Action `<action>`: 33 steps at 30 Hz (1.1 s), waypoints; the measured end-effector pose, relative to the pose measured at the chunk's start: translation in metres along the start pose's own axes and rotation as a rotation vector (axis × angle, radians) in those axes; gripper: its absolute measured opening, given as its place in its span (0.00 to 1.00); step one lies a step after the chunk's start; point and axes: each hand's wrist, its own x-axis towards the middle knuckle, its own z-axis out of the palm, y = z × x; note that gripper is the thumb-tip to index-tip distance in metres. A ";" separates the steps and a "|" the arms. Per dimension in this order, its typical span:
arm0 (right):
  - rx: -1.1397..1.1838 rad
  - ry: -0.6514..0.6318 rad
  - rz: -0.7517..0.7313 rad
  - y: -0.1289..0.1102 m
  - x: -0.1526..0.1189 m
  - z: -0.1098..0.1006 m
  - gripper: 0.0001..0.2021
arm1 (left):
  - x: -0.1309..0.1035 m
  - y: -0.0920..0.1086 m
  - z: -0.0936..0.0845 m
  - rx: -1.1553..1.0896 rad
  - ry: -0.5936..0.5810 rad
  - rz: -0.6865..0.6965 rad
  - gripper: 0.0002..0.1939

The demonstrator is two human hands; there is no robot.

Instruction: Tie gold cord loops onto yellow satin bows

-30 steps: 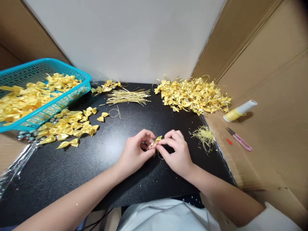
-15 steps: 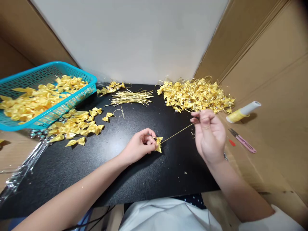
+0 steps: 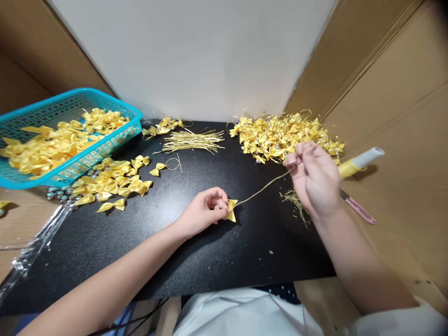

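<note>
My left hand (image 3: 208,207) pinches a yellow ribbon bow (image 3: 232,211) just above the black table, its fingers covering the bow's left part. From the bow a thin gold cord (image 3: 264,187) runs up and right, slightly curved. At the cord's far end, the fingertips of my right hand (image 3: 313,175) are closed on it, raised in front of the large heap of finished-looking bows (image 3: 280,135) with cords and small bells. A bundle of straight gold cords (image 3: 192,141) lies at the back centre. Loose bows (image 3: 115,181) are spread to the left.
A turquoise basket (image 3: 135,114) of bows stands at the left, with silver bells (image 3: 56,192) below it. Cord clippings (image 3: 296,203), a thread spool (image 3: 360,161) and pink-handled snips (image 3: 360,209) lie to the right, partly behind my right arm. Cardboard walls enclose both sides.
My right hand has moved up and to the right, with the cord in its fingers. The cord has gone from straight to slightly slack. My left hand has stayed with the bow.
</note>
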 end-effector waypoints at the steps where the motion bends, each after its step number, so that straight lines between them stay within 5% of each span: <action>1: 0.005 -0.024 0.055 0.004 -0.002 0.001 0.10 | 0.000 0.000 0.000 -0.001 -0.002 0.005 0.13; 7: -0.010 -0.194 0.280 0.002 -0.011 0.004 0.11 | -0.001 -0.001 -0.002 -0.011 -0.045 0.005 0.12; 22: -0.002 -0.274 0.258 -0.024 -0.018 0.012 0.09 | -0.001 -0.001 -0.004 0.049 -0.106 0.011 0.07; 33: 0.014 -0.245 0.191 -0.037 -0.019 0.026 0.10 | -0.003 -0.007 0.000 0.288 -0.107 0.070 0.06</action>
